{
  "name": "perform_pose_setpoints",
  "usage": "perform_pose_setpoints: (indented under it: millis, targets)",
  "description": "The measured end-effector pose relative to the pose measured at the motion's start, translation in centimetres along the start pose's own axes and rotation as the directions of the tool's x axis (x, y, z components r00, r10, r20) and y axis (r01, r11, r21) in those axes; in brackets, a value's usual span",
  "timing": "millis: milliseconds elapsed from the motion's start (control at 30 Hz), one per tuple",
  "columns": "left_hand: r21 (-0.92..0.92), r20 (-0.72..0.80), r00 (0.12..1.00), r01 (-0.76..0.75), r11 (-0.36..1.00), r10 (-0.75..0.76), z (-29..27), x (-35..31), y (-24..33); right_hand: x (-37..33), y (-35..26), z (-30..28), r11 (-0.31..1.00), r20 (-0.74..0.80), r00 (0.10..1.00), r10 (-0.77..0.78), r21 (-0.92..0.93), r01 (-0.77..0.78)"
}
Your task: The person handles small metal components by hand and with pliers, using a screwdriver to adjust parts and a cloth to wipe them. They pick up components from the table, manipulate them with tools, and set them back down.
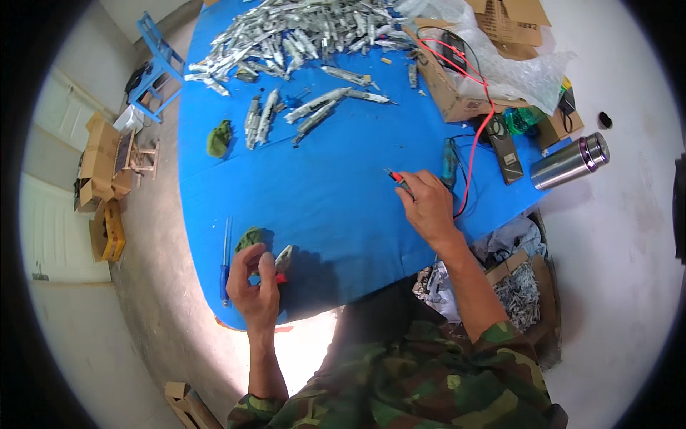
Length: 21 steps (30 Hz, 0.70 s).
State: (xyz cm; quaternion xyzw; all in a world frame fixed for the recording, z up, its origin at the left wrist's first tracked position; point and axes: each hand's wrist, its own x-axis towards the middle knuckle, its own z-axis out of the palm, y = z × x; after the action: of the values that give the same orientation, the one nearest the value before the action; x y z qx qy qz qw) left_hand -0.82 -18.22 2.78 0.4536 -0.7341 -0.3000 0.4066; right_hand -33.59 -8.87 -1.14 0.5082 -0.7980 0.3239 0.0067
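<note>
The left hand [255, 289] sits at the lower left of the frame, at the near edge of the blue table [321, 200]. Its fingers are curled narrow around a small grey metal part [284, 259] with a bit of red at its base, pinched between thumb and fingertips. Just above that hand lies a crumpled green cloth [250, 236], and to its left a blue screwdriver [226, 264] lies along the table edge.

The right hand [430, 207] rests at the centre right of the frame, fingers closed on a red-tipped probe [397, 179] whose point touches the table. A red wire [477, 136] runs from there up to a cardboard box [450, 93] at the upper right. A dark flat tester [504, 149] lies beside the wire, and a steel flask [570, 161] lies on its side at the right edge.

A heap of grey metal parts [307, 32] fills the top of the frame, with a few loose ones below it. A 2nd green cloth [219, 139] lies at the left of the table. A blue stool [153, 64] stands at the upper left.
</note>
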Motion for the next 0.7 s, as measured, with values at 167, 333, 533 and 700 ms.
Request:
perform_pose_setpoints:
  millis: [167,333,533,700]
  targets:
    - [-0.030,0.069,0.995,0.074,0.997,-0.072,1.9,-0.4,0.8,0.8,0.6,-3.3,0.998,-0.118,0.992,-0.048,-0.056,0.041]
    - [-0.052,0.092,0.994,0.059,0.997,-0.054,4.2,-0.6,1.7,1.9,5.7,-5.8,0.978,-0.295,0.955,0.000,-0.197,-0.061]
    - [-0.095,0.158,0.981,0.126,0.987,-0.111,6.5,-0.1,2.4,1.8,10.5,-4.9,0.930,-0.333,0.937,0.102,-0.303,-0.209]
    - [-0.099,0.192,0.975,0.134,0.986,-0.114,7.9,0.4,2.6,2.3,10.7,-4.4,0.925,-0.317,0.930,0.185,-0.264,-0.274]
